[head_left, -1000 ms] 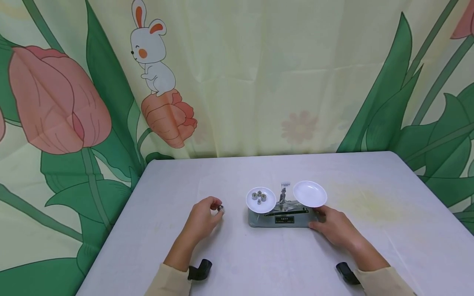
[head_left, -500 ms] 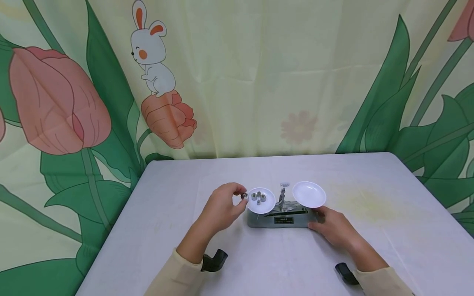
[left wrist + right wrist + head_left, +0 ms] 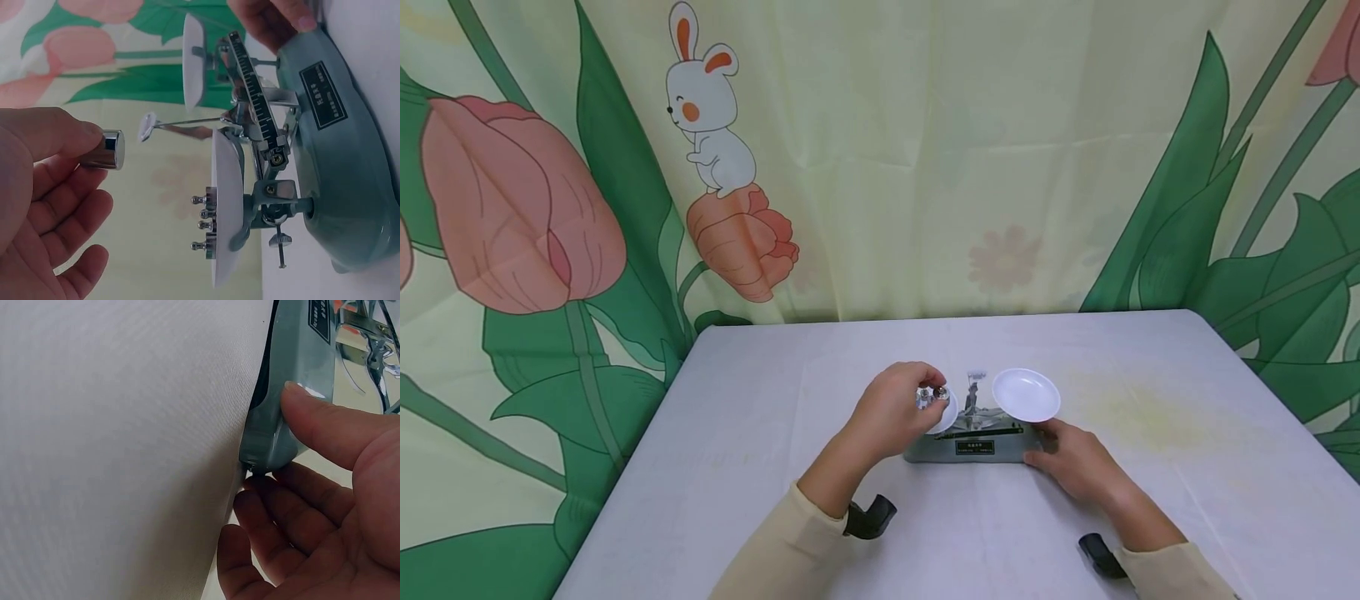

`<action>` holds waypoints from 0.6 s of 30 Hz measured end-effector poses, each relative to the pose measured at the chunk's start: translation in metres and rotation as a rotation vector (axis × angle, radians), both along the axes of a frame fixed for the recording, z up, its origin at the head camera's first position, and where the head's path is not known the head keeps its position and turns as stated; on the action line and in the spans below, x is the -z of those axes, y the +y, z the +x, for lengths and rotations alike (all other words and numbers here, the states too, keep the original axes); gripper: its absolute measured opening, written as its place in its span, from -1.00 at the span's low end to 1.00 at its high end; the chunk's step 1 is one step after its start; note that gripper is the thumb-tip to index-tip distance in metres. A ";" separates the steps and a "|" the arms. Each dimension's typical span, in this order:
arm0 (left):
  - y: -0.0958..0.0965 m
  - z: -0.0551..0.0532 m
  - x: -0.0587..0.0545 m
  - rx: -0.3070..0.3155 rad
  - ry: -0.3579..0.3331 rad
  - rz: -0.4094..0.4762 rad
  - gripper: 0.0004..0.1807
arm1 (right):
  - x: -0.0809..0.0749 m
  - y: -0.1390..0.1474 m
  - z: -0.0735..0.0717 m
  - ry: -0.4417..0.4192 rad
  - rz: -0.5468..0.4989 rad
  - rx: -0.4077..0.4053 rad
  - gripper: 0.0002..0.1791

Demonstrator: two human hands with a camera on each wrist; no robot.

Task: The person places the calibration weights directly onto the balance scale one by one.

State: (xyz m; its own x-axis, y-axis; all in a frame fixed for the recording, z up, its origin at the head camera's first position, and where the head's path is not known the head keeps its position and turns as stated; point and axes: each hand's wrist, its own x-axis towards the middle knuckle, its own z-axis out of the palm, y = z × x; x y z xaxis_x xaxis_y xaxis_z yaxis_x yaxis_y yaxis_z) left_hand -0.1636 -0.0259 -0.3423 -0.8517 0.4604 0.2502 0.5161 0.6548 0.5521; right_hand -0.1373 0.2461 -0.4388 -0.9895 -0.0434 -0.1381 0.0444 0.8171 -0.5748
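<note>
A grey-green balance scale (image 3: 928, 450) with two white pans stands on the table. Between thumb and fingers, my left hand (image 3: 880, 417) pinches a shiny cylindrical metal weight (image 3: 112, 150). In the left wrist view that weight is held apart from the left pan (image 3: 228, 194), on which several small knobbed weights (image 3: 211, 215) stand. From the head, the hand partly covers this pan. My right hand (image 3: 1082, 467) holds the right end of the scale's base (image 3: 287, 394), thumb on the front and fingers curled at the end. The right pan (image 3: 1026, 394) bears nothing.
A white cloth covers the table (image 3: 1150, 400). Behind it hangs a curtain (image 3: 880, 167) printed with tulips, leaves and a rabbit. A graduated beam (image 3: 256, 94) and upright pointer parts sit between the pans. Black cameras (image 3: 871, 518) are worn at both wrists.
My left hand has carried the weight rightward from beside the scale to over the left pan. The right hand has stayed on the base.
</note>
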 end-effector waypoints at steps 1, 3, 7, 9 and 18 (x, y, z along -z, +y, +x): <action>0.002 0.000 0.000 0.004 0.013 -0.006 -0.80 | 0.000 0.000 0.000 0.000 0.000 0.000 -0.25; 0.006 -0.002 0.000 0.015 0.030 -0.008 -0.80 | 0.000 0.000 0.000 0.004 -0.002 -0.004 -0.25; 0.016 -0.004 0.000 0.041 0.035 0.007 -0.81 | 0.000 0.001 0.000 0.016 -0.003 -0.011 -0.26; 0.021 -0.006 0.000 0.057 0.041 0.014 -0.81 | 0.000 0.001 0.000 0.016 -0.002 -0.010 -0.26; 0.040 -0.015 0.000 0.102 0.057 0.013 -0.81 | 0.001 0.002 0.000 0.010 -0.015 -0.016 -0.25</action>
